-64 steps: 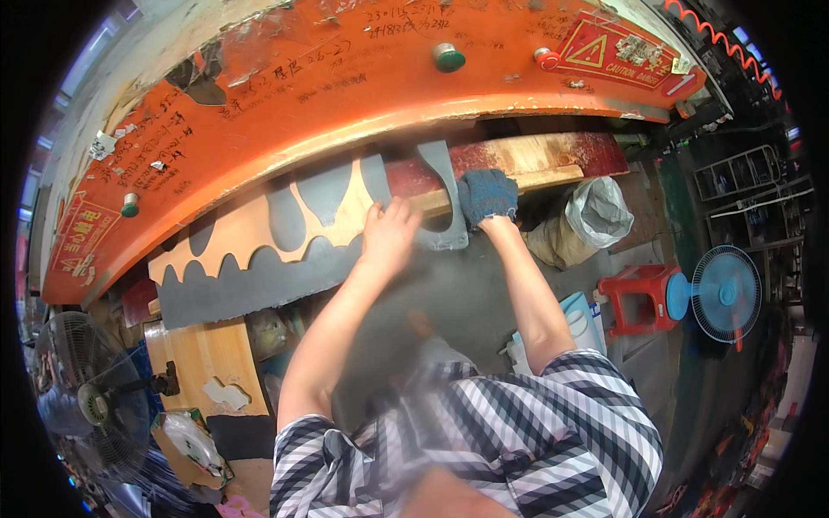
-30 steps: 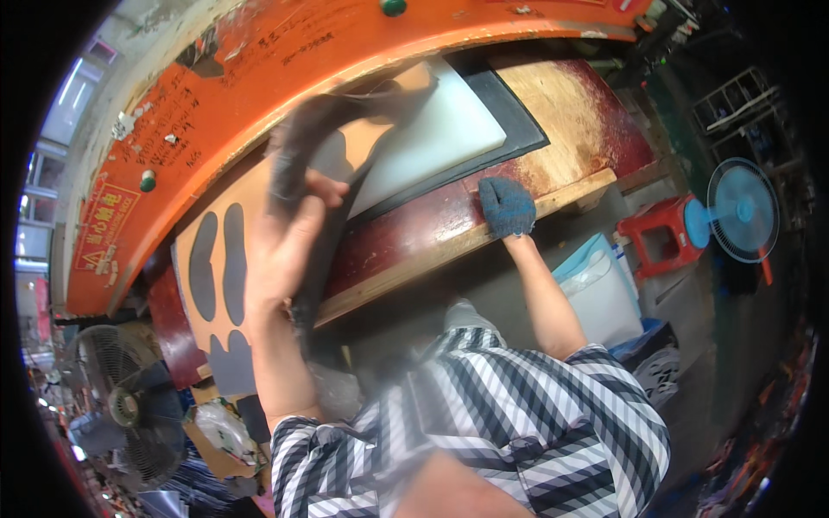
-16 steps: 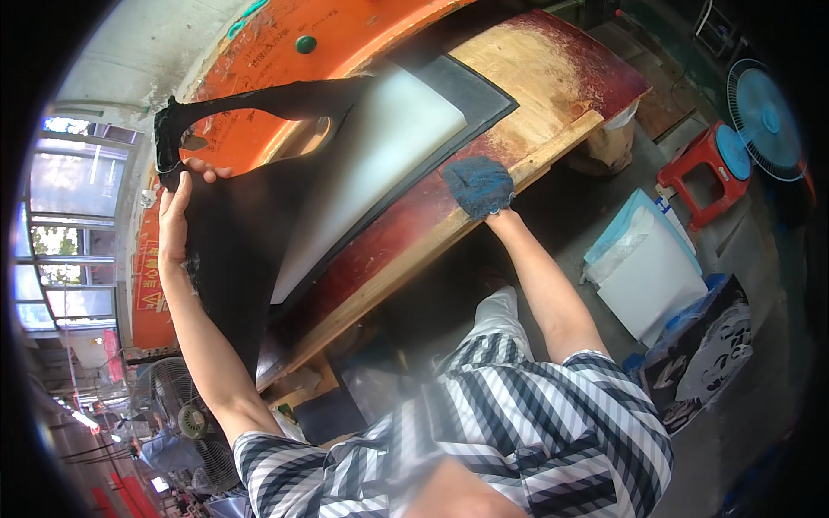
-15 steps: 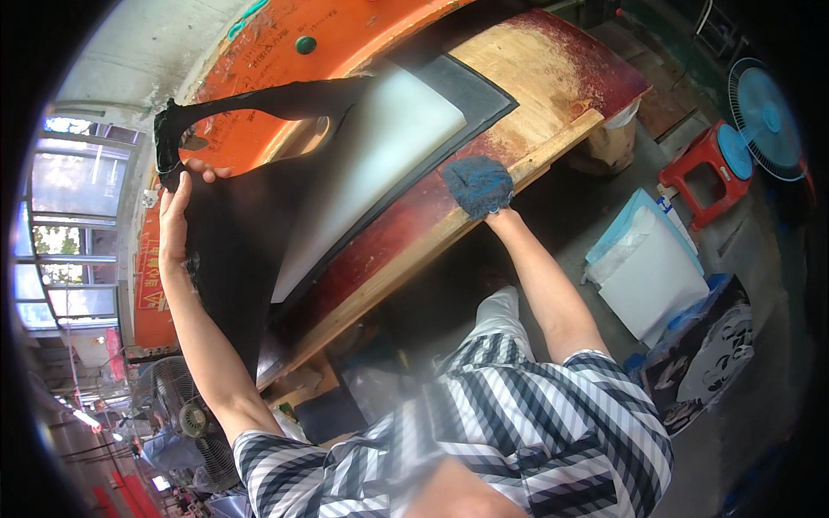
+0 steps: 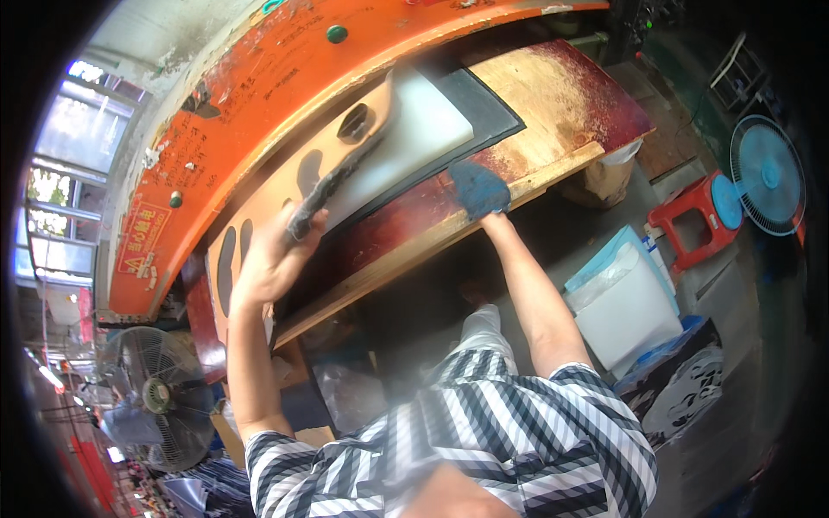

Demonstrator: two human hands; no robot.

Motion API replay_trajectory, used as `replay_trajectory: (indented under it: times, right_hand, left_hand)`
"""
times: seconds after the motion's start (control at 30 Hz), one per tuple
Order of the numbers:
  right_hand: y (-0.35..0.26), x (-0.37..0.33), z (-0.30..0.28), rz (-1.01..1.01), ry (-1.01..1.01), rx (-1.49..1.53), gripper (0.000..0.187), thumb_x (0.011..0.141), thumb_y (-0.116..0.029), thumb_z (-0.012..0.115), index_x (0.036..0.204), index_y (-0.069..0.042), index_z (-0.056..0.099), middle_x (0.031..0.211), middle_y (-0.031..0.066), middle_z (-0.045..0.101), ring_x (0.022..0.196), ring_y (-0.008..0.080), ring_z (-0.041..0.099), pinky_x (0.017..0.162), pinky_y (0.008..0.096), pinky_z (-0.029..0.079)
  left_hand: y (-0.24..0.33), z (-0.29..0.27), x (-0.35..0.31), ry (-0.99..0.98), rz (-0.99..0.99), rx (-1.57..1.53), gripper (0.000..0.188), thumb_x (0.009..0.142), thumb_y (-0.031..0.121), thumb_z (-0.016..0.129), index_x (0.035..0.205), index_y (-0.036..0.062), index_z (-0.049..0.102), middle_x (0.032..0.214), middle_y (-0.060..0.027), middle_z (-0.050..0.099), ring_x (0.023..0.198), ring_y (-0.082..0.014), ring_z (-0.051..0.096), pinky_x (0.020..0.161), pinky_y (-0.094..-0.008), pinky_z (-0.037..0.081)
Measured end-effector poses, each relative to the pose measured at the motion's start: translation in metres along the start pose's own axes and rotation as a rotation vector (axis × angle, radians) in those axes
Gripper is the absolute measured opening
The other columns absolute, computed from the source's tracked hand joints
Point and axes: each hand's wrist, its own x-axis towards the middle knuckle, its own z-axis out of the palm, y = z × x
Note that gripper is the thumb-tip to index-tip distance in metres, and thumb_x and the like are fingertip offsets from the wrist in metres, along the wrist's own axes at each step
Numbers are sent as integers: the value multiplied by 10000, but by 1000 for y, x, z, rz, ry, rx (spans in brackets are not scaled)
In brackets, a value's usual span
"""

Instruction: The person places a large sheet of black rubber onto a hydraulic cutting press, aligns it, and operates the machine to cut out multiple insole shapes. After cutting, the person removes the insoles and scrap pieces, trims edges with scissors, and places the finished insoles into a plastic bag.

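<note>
Cut-out sheet (image 5: pixel 276 195) is gripped, and partly hidden, by the left hand (image 5: pixel 275 259).

The left hand (image 5: pixel 272 262) and its forearm hide part of the cut-out tan sheet (image 5: pixel 275 190), which itself covers the far side of the white board (image 5: pixel 425 121). The gloved right hand (image 5: pixel 481 190) is blurred, its fingers indistinct. The orange machine beam (image 5: pixel 259 99) runs off the top edge, its handwriting (image 5: pixel 211 155) too small to read.
</note>
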Motion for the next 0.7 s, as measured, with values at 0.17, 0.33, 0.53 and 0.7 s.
replay_trajectory:
  times: [0.17, 0.33, 0.53, 0.7]
  right_hand:
    - [5, 34, -8, 909, -262, 1354, 750, 817, -643, 465, 1299, -70, 417, 1169, 233, 554, 965, 321, 588, 803, 457, 492]
    - [-24, 40, 69, 330, -518, 1260, 649, 825, -516, 571, 1254, -37, 479, 1197, 158, 562, 1036, 297, 569, 868, 402, 482]
    - [-43, 24, 87, 971, -416, 1608, 334, 860, -152, 547, 1140, 25, 507, 1006, 138, 594, 898, 241, 581, 801, 348, 488]
    - [-52, 23, 70, 995, -409, 1418, 349, 839, -117, 551, 1147, 39, 499, 998, 159, 601, 889, 277, 597, 781, 373, 507]
  left_hand:
    - [4, 50, -53, -182, 167, 469, 455, 490, -50, 541, 931, 62, 551, 967, -113, 586, 988, -313, 559, 820, -393, 427]
    - [-8, 64, -102, -22, 215, 330, 410, 465, -47, 554, 858, 70, 571, 894, -93, 558, 995, -306, 545, 825, -401, 416]
    - [-36, 90, -115, -391, 121, 168, 431, 637, 72, 639, 1066, 82, 598, 1101, -87, 536, 1127, -273, 475, 954, -399, 380]
    - [-76, 48, -79, -30, -197, -505, 473, 773, 165, 660, 1201, 25, 514, 1156, -106, 550, 1090, -210, 511, 930, -332, 410]
